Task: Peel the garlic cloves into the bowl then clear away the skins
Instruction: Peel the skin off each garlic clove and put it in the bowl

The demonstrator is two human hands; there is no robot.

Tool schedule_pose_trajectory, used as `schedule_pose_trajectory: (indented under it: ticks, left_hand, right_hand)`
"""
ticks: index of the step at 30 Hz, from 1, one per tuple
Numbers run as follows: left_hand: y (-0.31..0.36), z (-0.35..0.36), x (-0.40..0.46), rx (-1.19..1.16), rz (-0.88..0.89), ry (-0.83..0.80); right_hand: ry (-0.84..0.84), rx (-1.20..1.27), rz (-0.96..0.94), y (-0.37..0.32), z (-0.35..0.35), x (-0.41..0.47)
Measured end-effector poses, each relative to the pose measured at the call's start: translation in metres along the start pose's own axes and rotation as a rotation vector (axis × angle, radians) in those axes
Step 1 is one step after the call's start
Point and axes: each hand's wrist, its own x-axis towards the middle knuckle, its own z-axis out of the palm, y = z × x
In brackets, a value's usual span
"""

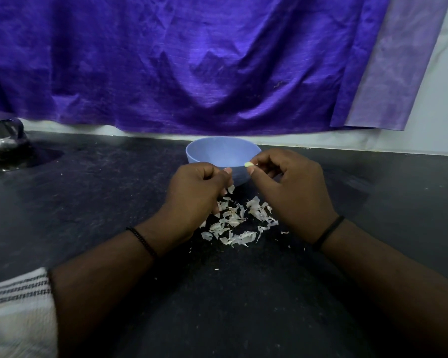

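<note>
A light blue bowl (217, 153) stands on the dark counter, just beyond both hands. My right hand (292, 192) pinches a pale garlic clove (248, 164) between thumb and fingertips at the bowl's near right rim. My left hand (194, 200) is curled beside it, and a piece of white skin (231, 189) hangs at its fingertips. A pile of several white garlic skins (239, 223) lies on the counter between my wrists. The bowl's contents are hidden from this angle.
A purple cloth (192, 63) hangs along the wall behind the bowl. A shiny steel vessel (3, 138) stands at the far left on the black counter (88, 192). A striped white cloth (16, 311) lies at the near left edge.
</note>
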Motion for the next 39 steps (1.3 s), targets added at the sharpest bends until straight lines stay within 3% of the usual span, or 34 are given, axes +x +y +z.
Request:
schedule_pose_trajectory:
  ticks: [5,19,27,32,39]
  left_hand:
    - [-0.001,0.001,0.001,0.001,0.023,0.01]
    - [-0.004,-0.001,0.005,0.089,0.067,0.056]
    - [-0.001,-0.001,0.001,0.194,0.072,-0.019]
    - [-0.003,-0.003,0.002,0.286,0.118,0.023]
    - [-0.002,-0.001,0.001,0.323,0.171,0.01]
  right_hand:
    - [0.07,-0.051,0.011,-0.001,0.011,0.025]
    - [0.008,-0.102,0.064,-0.004,0.016,0.026]
    - [-0.162,-0.125,0.125,-0.011,-0.006,-0.009]
    - [-0.298,-0.118,0.189,-0.015,-0.008,-0.012]
    - [-0.47,-0.228,0.152,-0.014,-0.011,-0.01]
